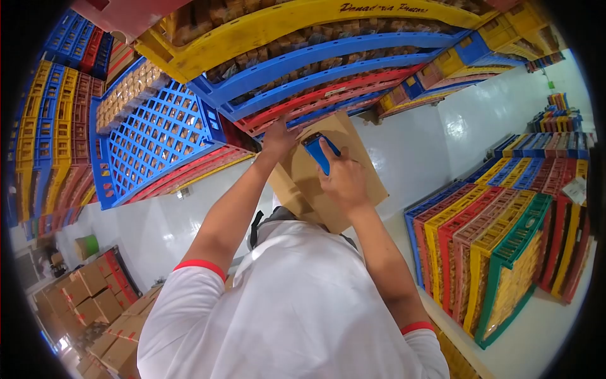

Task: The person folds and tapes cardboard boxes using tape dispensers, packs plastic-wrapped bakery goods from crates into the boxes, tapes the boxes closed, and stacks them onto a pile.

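My right hand (347,183) is wrapped around a blue handheld tool (322,155) with a dark front end; its exact kind I cannot make out. The tool is over a brown cardboard box (366,177) in front of my body, and I cannot tell whether it touches the box. At the box's far left edge, my left hand (281,139) lies with fingers stretched out and holds nothing visible. Part of the box's lower side is hidden by my right arm and shirt.
Ahead rises a stack of yellow, blue and red plastic crates (334,60) holding packaged goods. A tilted blue crate (161,136) of wrapped items stands at left. More crates (467,252) are stacked at right, and cardboard boxes (95,290) lie at lower left. Glossy floor (435,139) shows between.
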A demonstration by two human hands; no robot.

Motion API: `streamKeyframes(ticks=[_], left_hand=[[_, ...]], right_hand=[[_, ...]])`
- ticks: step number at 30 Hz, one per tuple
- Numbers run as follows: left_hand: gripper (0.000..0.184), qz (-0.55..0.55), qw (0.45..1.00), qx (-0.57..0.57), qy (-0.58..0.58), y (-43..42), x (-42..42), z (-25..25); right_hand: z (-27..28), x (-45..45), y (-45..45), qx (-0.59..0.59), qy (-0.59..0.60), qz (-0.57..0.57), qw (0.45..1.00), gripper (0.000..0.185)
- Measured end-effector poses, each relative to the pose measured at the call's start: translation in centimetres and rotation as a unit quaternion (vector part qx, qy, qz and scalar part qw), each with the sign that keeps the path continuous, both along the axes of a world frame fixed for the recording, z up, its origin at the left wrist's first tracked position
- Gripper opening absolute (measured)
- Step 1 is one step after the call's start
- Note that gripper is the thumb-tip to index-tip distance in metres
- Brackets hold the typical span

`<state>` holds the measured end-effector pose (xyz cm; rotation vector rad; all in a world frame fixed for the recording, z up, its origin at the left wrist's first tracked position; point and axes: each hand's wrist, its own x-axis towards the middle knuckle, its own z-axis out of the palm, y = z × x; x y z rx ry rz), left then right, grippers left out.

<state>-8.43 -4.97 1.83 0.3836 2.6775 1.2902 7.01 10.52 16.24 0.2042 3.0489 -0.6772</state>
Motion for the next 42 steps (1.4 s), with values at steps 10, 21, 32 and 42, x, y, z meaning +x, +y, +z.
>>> streamKeyframes(ticks=[10,21,32,42], left_hand=[[0.076,-0.006,0.99,-0.138,-0.028,2.7,4.0,2.7],[0.085,-0.118,0.941,-0.189,0.256,4.7,6.5,4.2],[0.088,-0.469,0.836,-0.225,0.175,7.8,22.5,6.8],[0.078,-0.541,0.747,-0.29,0.256,8.8,23.1,8.0]], right_hand=[[-0.1,-1.1,1.5,0.031,-0.031,0.055,0.998,0.06],[2.2,21.3,7.2,0.094,-0.196,0.01,0.976,0.075],[-2.5,25.6,9.6,0.001,0.038,-0.034,0.999,0.081],[-6.8,23.6,8.8,0.035,-0.127,-0.031,0.991,0.065]])
